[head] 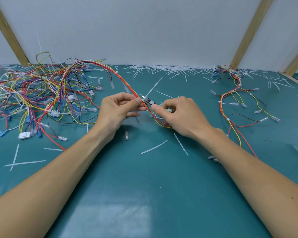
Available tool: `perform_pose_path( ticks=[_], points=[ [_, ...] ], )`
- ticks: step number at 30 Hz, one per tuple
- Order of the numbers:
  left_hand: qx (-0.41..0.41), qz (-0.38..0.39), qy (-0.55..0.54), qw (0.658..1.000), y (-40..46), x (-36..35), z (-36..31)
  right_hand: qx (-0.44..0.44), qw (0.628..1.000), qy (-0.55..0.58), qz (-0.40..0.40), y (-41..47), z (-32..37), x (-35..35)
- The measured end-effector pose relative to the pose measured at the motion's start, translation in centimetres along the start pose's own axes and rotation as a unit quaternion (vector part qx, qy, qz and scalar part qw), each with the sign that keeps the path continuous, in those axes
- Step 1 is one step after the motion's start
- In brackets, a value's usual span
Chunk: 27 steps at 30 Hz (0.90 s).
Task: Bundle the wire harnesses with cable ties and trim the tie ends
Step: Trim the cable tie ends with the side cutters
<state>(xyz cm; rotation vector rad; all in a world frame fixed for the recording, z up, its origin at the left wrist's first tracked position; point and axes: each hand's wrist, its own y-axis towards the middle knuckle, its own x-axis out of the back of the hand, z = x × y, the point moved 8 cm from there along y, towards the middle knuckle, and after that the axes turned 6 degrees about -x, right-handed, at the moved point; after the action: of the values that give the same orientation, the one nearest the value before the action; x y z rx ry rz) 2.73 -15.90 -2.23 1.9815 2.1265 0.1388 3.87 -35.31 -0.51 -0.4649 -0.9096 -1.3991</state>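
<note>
Two bare forearms reach over a teal work mat (144, 177). At its centre the left hand (118, 109) pinches a bundle of red, yellow and green wires (126, 83) between thumb and forefinger, the bundle running off toward 11 o'clock into a tangled heap of coloured wire harnesses (41, 93). The right hand (177, 114), just beside it at 3 o'clock, curls round small metal-tipped cutters (148, 100), whose tip touches the bundle at the left thumb; cut white tie ends (170, 68) lie at 12 o'clock.

Red-yellow wire harness (127, 83) arcing over mat, white cable tie (116, 73) fastened
</note>
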Motion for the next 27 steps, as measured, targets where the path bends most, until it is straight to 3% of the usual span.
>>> perform_pose_path(
  ticks=[27],
  points=[
    [0.001,0.006,0.015,1.000,-0.10,-0.19,-0.13,0.007,1.000,-0.026,-0.014,-0.19,-0.05,-0.22]
  ],
)
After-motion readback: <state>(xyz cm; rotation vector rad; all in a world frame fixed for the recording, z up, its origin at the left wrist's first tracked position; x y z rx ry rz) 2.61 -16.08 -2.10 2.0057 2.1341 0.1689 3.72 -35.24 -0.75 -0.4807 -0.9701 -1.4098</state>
